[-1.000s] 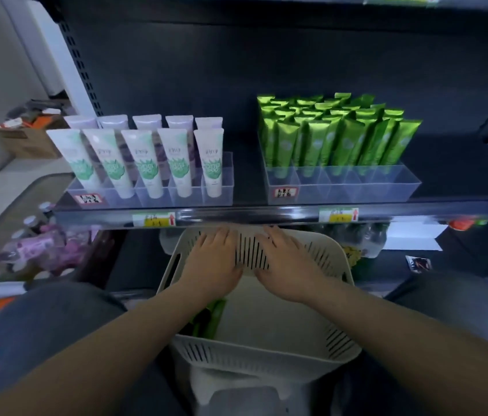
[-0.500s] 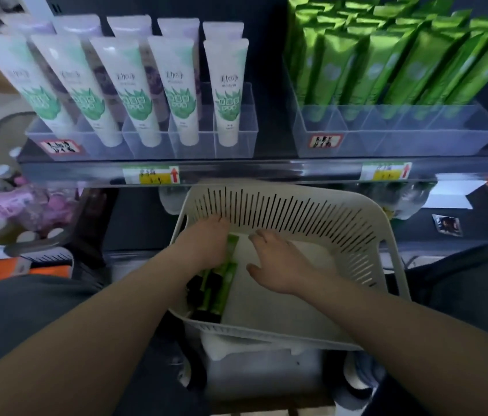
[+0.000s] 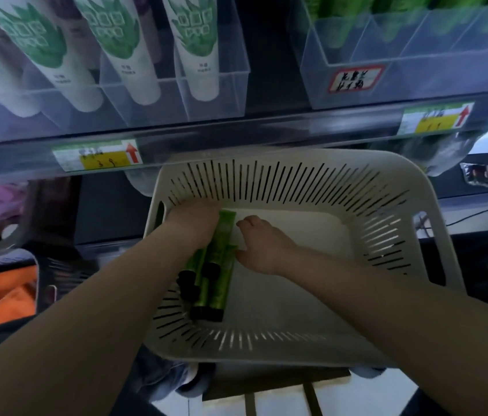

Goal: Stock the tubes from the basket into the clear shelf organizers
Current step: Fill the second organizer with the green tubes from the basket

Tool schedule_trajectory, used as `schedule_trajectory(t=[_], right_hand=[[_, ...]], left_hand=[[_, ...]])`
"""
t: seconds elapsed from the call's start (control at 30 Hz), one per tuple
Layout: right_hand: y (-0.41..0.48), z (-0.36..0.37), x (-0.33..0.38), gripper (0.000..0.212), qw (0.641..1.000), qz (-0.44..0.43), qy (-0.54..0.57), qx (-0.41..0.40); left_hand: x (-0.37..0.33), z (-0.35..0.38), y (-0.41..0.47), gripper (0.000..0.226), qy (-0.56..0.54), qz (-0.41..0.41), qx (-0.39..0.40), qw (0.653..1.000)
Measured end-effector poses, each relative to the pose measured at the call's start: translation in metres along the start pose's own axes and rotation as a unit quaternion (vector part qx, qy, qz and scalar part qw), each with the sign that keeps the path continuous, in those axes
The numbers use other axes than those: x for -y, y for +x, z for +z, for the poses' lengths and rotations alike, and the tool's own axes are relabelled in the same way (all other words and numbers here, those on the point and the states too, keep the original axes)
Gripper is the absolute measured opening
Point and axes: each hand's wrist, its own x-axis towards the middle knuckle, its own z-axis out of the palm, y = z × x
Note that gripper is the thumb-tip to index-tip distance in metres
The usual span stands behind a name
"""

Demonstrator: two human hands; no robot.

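basket (image 3: 266, 349): one, white, slotted | contents: at least three green tubes (image 3: 221, 265) along its left side, black caps nearest the person | left hand (image 3: 193, 223): fingers curled over their crimped ends | right hand (image 3: 259, 247): curled, thumb touching the outermost tube, pinch unclear | left organizer (image 3: 215, 94): four white tubes (image 3: 197, 46) in view | right organizer (image 3: 416, 82): green tubes, uncountable

At 9 o'clock, on the shelf edge, the left price tag (image 3: 95, 156) carries a red up arrow and, handwritten on its yellow field, what looks like "3 9". At 2 o'clock the right price tag (image 3: 436, 120) shows the same arrow, but its figures are blurred. At 1 o'clock the red-bordered label (image 3: 355, 78) on the clear organizer (image 3: 452, 82) bears handwritten characters too blurred to read. At 11 o'clock the print on the white tubes (image 3: 194, 40) is illegible.
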Motion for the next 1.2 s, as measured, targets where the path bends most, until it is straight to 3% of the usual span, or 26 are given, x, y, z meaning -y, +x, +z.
schedule_trajectory(t=[0.27, 0.53, 0.8, 1.0, 1.2], right_hand=[[0.049, 0.008, -0.002, 0.054, 1.0, 0.022, 0.016, -0.008], [0.073, 0.011, 0.008, 0.073, 1.0, -0.001, 0.013, -0.006], [0.077, 0.013, 0.006, 0.076, 0.999, -0.009, 0.017, 0.028], [0.078, 0.008, 0.003, 0.09, 0.998, -0.008, -0.026, 0.049], [0.076, 0.007, 0.004, 0.079, 0.996, -0.009, -0.037, 0.075]], left_hand=[[-0.007, 0.001, 0.025, 0.024, 0.089, -0.014, 0.043, 0.995], [-0.013, 0.01, 0.033, 0.037, 0.179, -0.039, 0.04, 0.982], [-0.015, 0.011, 0.036, 0.043, 0.242, -0.034, 0.063, 0.968], [-0.01, 0.011, 0.041, 0.052, 0.215, -0.024, 0.073, 0.973], [-0.002, 0.009, 0.045, 0.057, 0.195, -0.02, 0.099, 0.976]])
